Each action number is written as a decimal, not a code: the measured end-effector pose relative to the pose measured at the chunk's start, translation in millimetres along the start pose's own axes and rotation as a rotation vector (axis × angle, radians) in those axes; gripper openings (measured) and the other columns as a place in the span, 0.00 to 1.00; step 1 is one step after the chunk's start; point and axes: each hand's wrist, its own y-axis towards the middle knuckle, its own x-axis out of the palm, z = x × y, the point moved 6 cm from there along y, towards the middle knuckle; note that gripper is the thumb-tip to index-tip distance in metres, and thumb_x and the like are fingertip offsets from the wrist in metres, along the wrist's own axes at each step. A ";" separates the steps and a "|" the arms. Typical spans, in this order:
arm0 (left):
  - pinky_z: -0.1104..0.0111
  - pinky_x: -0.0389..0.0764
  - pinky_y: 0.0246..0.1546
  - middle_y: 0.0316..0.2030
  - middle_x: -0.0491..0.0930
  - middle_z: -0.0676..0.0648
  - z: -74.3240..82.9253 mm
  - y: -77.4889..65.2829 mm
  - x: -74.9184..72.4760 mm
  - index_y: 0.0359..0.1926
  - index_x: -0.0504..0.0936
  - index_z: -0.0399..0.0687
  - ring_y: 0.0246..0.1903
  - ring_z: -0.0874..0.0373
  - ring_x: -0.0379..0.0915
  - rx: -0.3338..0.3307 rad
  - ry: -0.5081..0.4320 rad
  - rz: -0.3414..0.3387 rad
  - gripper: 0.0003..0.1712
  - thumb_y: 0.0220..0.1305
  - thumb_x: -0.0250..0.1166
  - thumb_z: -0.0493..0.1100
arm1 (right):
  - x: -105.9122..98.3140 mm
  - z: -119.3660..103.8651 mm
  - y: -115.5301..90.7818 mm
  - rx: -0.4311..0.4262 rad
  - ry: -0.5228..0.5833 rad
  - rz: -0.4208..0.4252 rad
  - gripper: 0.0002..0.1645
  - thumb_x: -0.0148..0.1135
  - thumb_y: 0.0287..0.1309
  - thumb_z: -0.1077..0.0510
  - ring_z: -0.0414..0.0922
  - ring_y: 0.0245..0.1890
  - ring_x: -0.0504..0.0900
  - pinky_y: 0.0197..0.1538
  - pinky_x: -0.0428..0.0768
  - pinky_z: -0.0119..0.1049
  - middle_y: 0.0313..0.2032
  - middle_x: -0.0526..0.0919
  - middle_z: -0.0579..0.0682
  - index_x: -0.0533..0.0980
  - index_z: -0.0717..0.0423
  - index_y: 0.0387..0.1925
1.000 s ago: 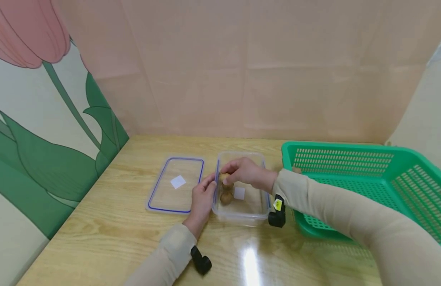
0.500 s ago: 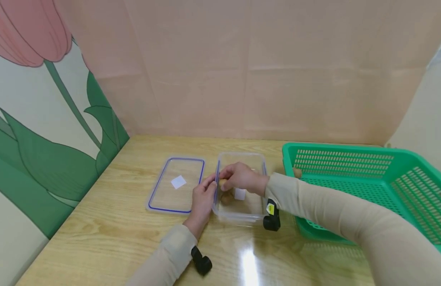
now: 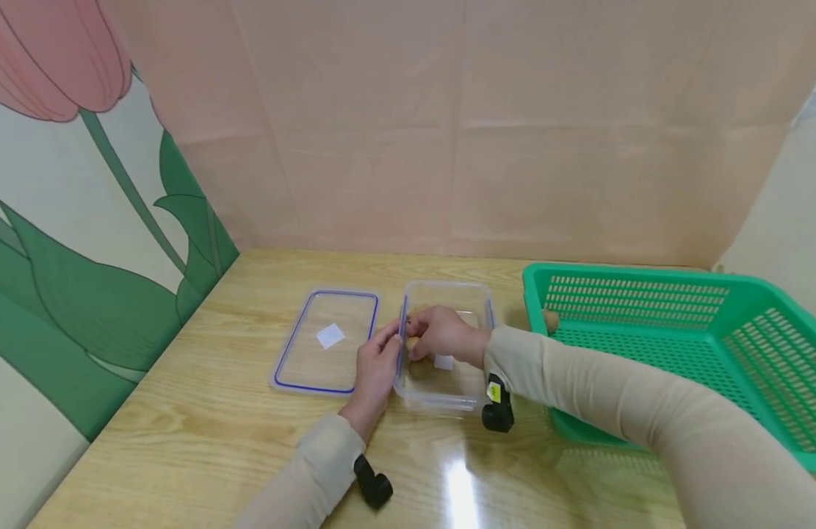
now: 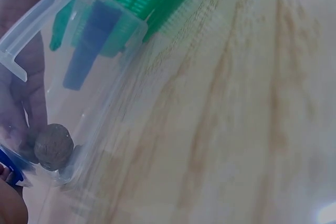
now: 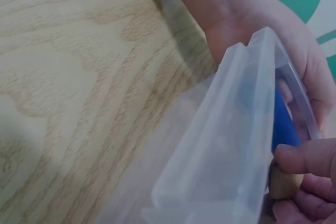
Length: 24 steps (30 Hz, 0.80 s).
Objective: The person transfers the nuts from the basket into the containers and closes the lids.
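Note:
A clear plastic food container (image 3: 447,400) stands on the table. My right hand (image 3: 450,334) reaches down inside it near the left wall. In the right wrist view, its thumb and fingers pinch a brown walnut (image 5: 285,183). A walnut (image 4: 54,147) also shows through the clear wall in the left wrist view, beside the right fingertips. In the head view another walnut (image 3: 419,368) lies below the right hand, partly covered. My left hand (image 3: 374,367) grips the container's left side, near a blue latch (image 5: 284,121).
The container's clear lid (image 3: 298,353), with a blue seal and a white paper square (image 3: 330,336), lies flat to the left. A green perforated basket (image 3: 635,278) stands at the right, with a walnut (image 3: 550,321) at its left wall.
The right hand has moved slightly left and lower into the container with its walnut, covering more of the walnuts there. The left hand stays in place.

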 end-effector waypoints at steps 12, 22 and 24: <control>0.64 0.73 0.55 0.52 0.78 0.42 0.9 -0.9 0.3 0.53 0.78 0.41 0.52 0.54 0.71 0.030 0.015 0.014 0.18 0.64 0.53 0.35 | -10.7 -6.2 -3.5 -0.021 0.111 0.003 0.17 0.69 0.39 0.66 0.45 0.38 0.76 0.43 0.76 0.34 0.36 0.82 0.51 0.79 0.62 0.38; 0.62 0.69 0.59 0.54 0.76 0.42 1.8 -0.4 0.8 0.54 0.77 0.41 0.56 0.53 0.69 0.016 0.001 0.005 0.18 0.65 0.53 0.37 | -41.9 -16.3 -12.8 -0.035 0.201 0.044 0.21 0.67 0.47 0.63 0.51 0.49 0.76 0.57 0.71 0.47 0.49 0.79 0.58 0.76 0.62 0.46; 0.62 0.69 0.60 0.54 0.76 0.42 2.0 0.3 1.0 0.54 0.77 0.41 0.57 0.53 0.68 0.013 0.000 0.003 0.18 0.65 0.53 0.37 | -48.9 -16.0 -14.8 -0.037 0.201 0.048 0.21 0.66 0.49 0.62 0.51 0.50 0.75 0.59 0.70 0.48 0.50 0.78 0.58 0.76 0.60 0.48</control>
